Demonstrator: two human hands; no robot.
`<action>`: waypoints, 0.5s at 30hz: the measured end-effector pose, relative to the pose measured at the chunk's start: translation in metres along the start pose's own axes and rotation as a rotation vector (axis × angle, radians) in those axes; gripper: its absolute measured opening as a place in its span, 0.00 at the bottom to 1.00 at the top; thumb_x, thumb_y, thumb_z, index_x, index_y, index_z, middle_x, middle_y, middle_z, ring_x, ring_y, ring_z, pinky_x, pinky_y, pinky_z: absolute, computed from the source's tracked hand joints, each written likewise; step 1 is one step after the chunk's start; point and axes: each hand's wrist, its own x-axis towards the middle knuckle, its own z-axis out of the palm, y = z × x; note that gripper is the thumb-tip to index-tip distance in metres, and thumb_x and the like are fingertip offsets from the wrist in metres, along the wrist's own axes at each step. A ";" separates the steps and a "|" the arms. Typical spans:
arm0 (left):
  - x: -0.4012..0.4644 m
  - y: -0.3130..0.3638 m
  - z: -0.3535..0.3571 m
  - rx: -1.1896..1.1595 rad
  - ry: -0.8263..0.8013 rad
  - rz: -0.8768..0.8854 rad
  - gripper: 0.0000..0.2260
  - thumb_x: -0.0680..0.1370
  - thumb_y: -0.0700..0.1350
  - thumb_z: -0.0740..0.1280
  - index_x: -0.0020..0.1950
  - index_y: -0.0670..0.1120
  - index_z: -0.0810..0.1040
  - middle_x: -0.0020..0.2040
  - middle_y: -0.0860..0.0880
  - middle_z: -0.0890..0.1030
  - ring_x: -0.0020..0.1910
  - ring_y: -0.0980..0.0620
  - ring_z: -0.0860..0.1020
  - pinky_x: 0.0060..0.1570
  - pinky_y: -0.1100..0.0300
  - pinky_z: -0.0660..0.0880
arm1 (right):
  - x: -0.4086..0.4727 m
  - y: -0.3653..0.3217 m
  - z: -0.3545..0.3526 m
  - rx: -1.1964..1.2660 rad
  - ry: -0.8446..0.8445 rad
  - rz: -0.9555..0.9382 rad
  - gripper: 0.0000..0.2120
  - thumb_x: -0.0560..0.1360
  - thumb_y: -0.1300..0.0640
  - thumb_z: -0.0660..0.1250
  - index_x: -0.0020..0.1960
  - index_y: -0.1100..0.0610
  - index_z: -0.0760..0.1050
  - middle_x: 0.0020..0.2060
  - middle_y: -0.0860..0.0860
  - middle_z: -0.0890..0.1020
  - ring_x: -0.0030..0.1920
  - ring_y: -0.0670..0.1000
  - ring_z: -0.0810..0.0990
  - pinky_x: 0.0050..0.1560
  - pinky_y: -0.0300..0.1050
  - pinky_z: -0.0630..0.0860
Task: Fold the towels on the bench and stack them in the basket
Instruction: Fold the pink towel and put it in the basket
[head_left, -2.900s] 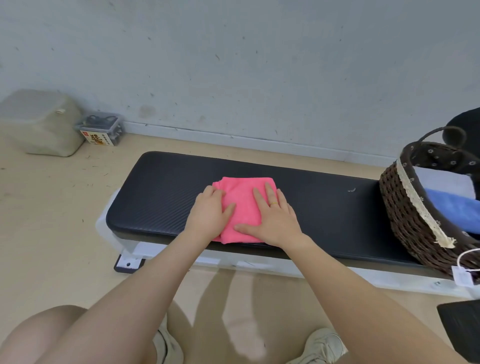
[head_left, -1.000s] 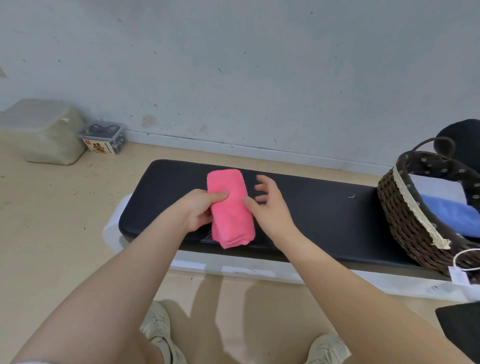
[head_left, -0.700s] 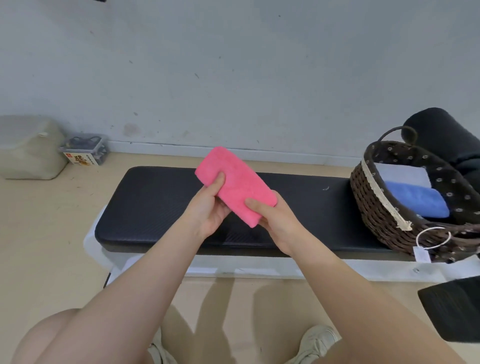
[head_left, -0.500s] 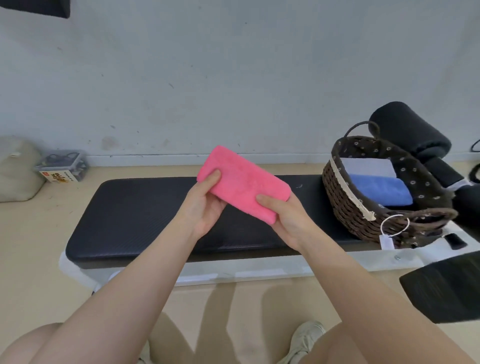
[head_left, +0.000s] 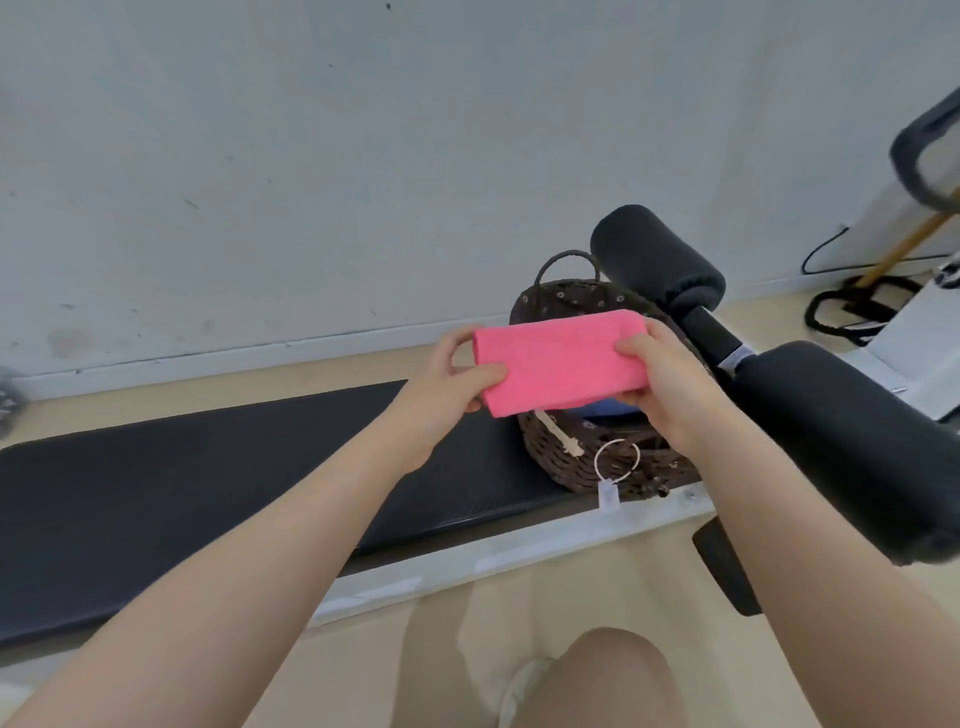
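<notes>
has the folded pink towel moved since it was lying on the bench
Yes. The folded pink towel has left the black padded bench and travelled right; both hands now hold it in the air over the brown wicker basket.

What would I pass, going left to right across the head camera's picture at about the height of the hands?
Black bench pad → left hand → pink towel → right hand → black foam roller. The wicker basket sits behind and below the towel, so its place is unclear.
</notes>
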 end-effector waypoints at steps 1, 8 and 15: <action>0.009 0.006 0.011 0.068 0.004 0.035 0.17 0.77 0.39 0.64 0.63 0.53 0.69 0.48 0.47 0.79 0.44 0.53 0.79 0.50 0.64 0.75 | 0.006 -0.002 -0.012 -0.088 0.011 -0.011 0.18 0.77 0.60 0.57 0.65 0.49 0.68 0.59 0.51 0.74 0.57 0.50 0.73 0.55 0.52 0.76; 0.061 0.012 0.066 0.730 -0.275 0.056 0.12 0.73 0.51 0.69 0.52 0.47 0.72 0.49 0.48 0.78 0.46 0.51 0.77 0.47 0.56 0.75 | 0.039 -0.007 -0.082 -0.609 -0.209 0.273 0.12 0.77 0.60 0.62 0.59 0.53 0.70 0.53 0.53 0.75 0.51 0.52 0.77 0.49 0.47 0.79; 0.088 0.007 0.084 1.234 -0.402 -0.009 0.20 0.76 0.53 0.66 0.61 0.41 0.72 0.52 0.45 0.76 0.48 0.48 0.73 0.47 0.55 0.69 | 0.065 -0.002 -0.077 -0.956 -0.419 0.431 0.17 0.74 0.61 0.67 0.62 0.55 0.68 0.55 0.55 0.71 0.51 0.56 0.76 0.49 0.48 0.79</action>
